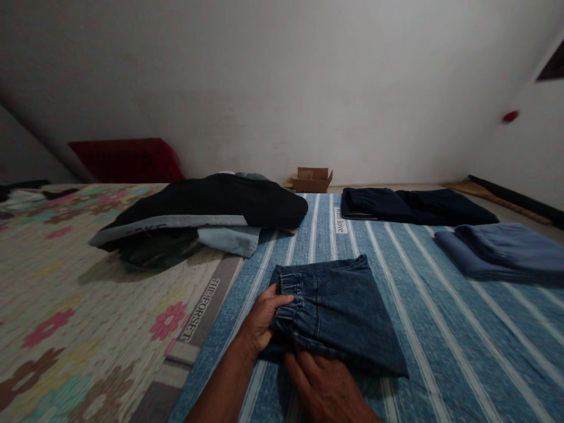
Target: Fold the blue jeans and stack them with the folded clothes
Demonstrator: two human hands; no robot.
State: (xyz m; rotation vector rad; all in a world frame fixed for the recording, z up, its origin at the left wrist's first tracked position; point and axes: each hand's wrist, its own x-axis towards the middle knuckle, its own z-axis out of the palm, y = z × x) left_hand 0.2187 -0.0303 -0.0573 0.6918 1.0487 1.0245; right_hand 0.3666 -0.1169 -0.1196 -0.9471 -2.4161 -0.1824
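Observation:
A folded pair of dark blue jeans [341, 308] lies on the blue striped sheet [445, 329] in front of me. My left hand [263, 320] grips the elastic waistband at the jeans' left edge, thumb on top. My right hand [324, 385] sits at the near edge of the jeans, fingers tucked under the fold.
A heap of black and grey clothes [202, 214] lies at the centre left, across the floral mat [88, 311]. Folded dark trousers [414, 205] and a folded blue garment [502, 252] rest at the right. A small cardboard box [311, 179] stands by the far wall.

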